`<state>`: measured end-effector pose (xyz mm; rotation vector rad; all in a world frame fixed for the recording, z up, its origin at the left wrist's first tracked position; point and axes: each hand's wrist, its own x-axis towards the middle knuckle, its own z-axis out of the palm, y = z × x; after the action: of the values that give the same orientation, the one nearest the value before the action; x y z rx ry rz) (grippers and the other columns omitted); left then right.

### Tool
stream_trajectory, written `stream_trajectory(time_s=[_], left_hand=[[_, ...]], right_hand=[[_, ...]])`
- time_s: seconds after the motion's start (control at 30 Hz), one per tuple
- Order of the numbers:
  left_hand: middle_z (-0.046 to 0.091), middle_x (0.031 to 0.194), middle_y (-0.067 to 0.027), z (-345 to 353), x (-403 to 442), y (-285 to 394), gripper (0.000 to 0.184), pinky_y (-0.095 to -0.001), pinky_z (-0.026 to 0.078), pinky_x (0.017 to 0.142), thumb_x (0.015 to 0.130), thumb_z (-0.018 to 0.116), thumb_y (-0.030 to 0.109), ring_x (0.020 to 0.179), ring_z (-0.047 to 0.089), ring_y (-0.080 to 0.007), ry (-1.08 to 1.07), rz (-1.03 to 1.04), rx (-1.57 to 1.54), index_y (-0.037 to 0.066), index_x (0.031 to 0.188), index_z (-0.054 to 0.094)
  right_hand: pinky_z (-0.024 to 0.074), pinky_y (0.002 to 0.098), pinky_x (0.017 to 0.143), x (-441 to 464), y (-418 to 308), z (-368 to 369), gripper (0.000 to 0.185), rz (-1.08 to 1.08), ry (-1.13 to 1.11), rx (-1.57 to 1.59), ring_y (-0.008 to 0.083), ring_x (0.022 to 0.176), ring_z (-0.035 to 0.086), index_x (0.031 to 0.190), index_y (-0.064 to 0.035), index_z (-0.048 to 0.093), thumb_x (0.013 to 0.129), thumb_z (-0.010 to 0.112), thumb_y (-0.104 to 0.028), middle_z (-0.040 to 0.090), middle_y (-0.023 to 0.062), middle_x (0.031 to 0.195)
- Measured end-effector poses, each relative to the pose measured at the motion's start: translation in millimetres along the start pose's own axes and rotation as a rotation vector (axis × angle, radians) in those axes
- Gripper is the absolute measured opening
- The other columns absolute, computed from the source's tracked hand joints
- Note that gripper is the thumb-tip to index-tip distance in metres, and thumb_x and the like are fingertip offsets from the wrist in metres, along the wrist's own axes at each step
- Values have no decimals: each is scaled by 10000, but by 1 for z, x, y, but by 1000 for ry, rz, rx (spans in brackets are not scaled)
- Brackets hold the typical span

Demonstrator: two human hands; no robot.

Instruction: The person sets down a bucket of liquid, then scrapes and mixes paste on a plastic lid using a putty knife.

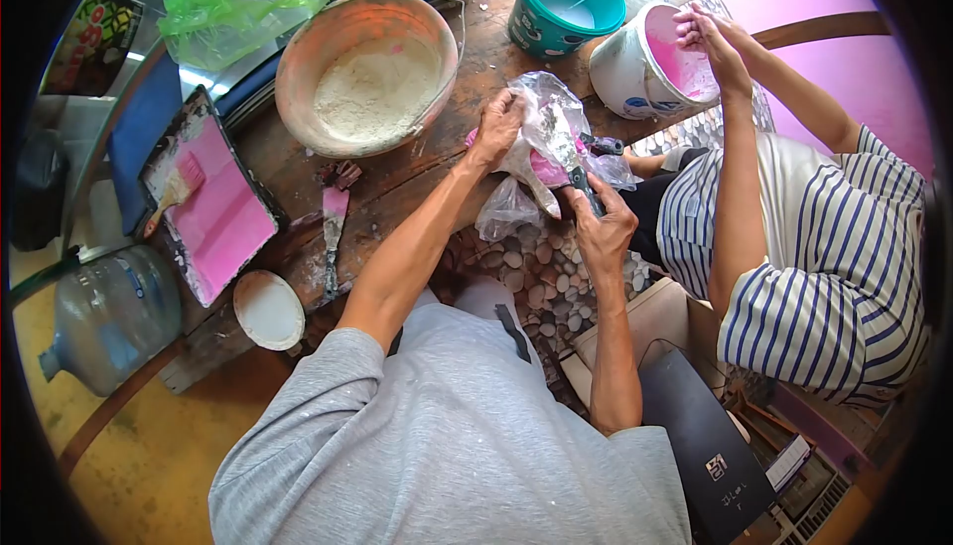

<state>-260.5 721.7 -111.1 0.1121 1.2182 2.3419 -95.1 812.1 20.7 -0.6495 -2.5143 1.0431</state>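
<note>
My left hand point(499, 126) is closed on the upper edge of a clear plastic bag point(544, 106) over the wooden table. In my right hand point(604, 232) is the dark handle of a putty knife point(584, 188). Its blade, smeared white, lies against the bag. Pink paste point(546, 168) shows around the bag and blade. A pale, paint-stained handle point(533, 180) slants below the bag, its far end hidden. Just right of the blade lies another dark handle point(603, 144). Loose plastic point(509, 209) hangs at the table edge.
A bucket of pale powder point(377, 93), a teal bucket point(567, 4) and a white bucket with pink inside point(645, 64) stand around. Left are a pink paint tray point(213, 212) with a brush point(179, 186), a scraper point(334, 227) and a white lid point(268, 309). A person in stripes point(824, 247) is at right.
</note>
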Motion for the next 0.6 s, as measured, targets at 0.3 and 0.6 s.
stream_trajectory(time_s=[0.3, 0.6], left_hand=[[615, 756, 29, 4, -7, 16, 177, -224, 437, 596, 912, 605, 162, 667, 513, -43, 129, 139, 642, -8, 920, 649], [533, 732, 65, 8, -7, 10, 200, -233, 390, 553, 929, 582, 220, 637, 438, -37, -40, -33, 202, 36, 860, 616]], right_hand=[[496, 283, 742, -10, -5, 7, 270, 206, 27, 188, 155, 814, 641, 1025, 51, 662, 794, 676, -88, 691, 136, 920], [487, 282, 763, -19, -1, 9, 269, 207, 24, 142, 153, 811, 630, 1046, 19, 659, 799, 679, -84, 690, 117, 916]])
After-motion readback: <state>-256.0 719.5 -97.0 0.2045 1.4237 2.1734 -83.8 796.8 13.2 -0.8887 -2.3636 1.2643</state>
